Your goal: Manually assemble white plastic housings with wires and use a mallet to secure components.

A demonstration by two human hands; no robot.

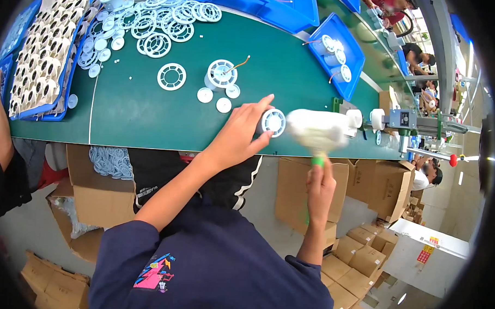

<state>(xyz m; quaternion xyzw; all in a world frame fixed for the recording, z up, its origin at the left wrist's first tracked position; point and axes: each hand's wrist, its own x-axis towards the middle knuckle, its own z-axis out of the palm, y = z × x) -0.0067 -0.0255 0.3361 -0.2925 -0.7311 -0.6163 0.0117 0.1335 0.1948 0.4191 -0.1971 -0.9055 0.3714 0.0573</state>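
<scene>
While the left hand (240, 126) clamps the pale-blue spool (273, 123) by the bench's (150, 121) near edge, the right hand (320, 185) grips a blurred white-headed mallet (317, 127) just beside it, apparently for tapping, the next blow calling for square aim.

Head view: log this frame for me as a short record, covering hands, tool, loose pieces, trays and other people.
Left hand: thumb and fingers around a spoked pale blue part
Right hand: gripping the green handle of a mallet
Mallet: white head motion-blurred, just right of the part; contact unclear
Surface: green tabletop
Beyond left hand: wired cylindrical part, three small white discs
Upper left: piled pale blue rings
Right tray: blue tray, three wired parts inside
Others: co-worker's arm, left edge
</scene>
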